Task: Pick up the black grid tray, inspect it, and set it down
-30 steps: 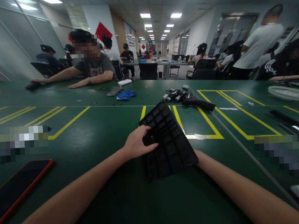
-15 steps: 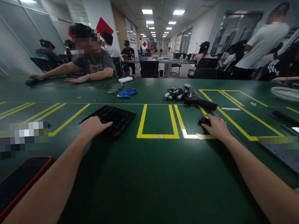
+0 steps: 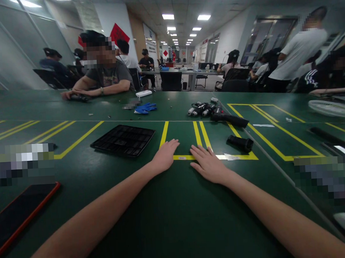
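My left hand [image 3: 166,156] lies flat at the near left of a yellow tape outline [image 3: 197,133], fingers stretched out and nothing held. Beside it, my right hand [image 3: 210,163] rests palm down with its fingers spread, also holding nothing. Left of my hands a flat black plastic panel [image 3: 123,141] with a ribbed grid sits on the green table [image 3: 177,221]. A short black cylindrical part [image 3: 240,143] lies to the right of my right hand, over a tape corner. Behind it is a longer black tube-like piece [image 3: 231,120].
Several silver-ended black parts [image 3: 202,109] are heaped farther back. A blue glove [image 3: 145,108] and a white object [image 3: 143,93] lie toward the far edge. A phone with an orange-red rim [image 3: 21,217] is at near left. Across the table sits a person [image 3: 109,76].
My left hand has let go of the black panel and moved right. My right hand has left the black cylindrical part and moved left. The person opposite has drawn an outstretched arm in.
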A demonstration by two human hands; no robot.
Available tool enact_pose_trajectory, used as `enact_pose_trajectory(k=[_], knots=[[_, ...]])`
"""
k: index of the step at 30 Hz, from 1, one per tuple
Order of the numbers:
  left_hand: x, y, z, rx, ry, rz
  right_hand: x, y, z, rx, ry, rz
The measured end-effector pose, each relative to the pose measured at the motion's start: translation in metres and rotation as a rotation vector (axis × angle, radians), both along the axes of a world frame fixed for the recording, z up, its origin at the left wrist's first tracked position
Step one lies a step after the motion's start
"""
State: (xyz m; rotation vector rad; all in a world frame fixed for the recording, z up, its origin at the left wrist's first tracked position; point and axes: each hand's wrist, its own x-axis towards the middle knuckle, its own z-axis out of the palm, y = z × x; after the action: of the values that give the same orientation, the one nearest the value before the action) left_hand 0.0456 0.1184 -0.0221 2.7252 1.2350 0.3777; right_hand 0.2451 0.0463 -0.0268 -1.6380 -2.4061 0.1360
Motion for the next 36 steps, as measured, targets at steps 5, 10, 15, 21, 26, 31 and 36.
enact_pose_trajectory(k=[5,10,15,21,26,31,36], knots=[[0.001,0.01,0.003,0.025,0.06,0.027,0.008,0.005,0.005,-0.032,0.009,0.036],[-0.001,-0.035,0.012,0.062,0.064,-0.051,0.073,0.023,0.014,0.283,-0.069,-0.305],[0.006,-0.084,0.007,-0.075,0.025,-0.389,0.133,0.027,0.0,0.24,-0.204,-0.583],[0.008,-0.071,0.019,0.033,0.022,-0.302,0.143,0.033,-0.011,0.167,-0.209,-0.566],[0.007,-0.021,0.032,0.098,0.144,0.162,0.144,0.035,-0.016,0.197,-0.205,-0.567],[0.005,0.005,0.02,-0.027,0.176,0.173,0.144,0.034,-0.017,0.212,-0.224,-0.57],[-0.023,0.019,0.033,-0.514,-0.558,0.362,0.143,0.033,-0.016,0.201,-0.215,-0.578]])
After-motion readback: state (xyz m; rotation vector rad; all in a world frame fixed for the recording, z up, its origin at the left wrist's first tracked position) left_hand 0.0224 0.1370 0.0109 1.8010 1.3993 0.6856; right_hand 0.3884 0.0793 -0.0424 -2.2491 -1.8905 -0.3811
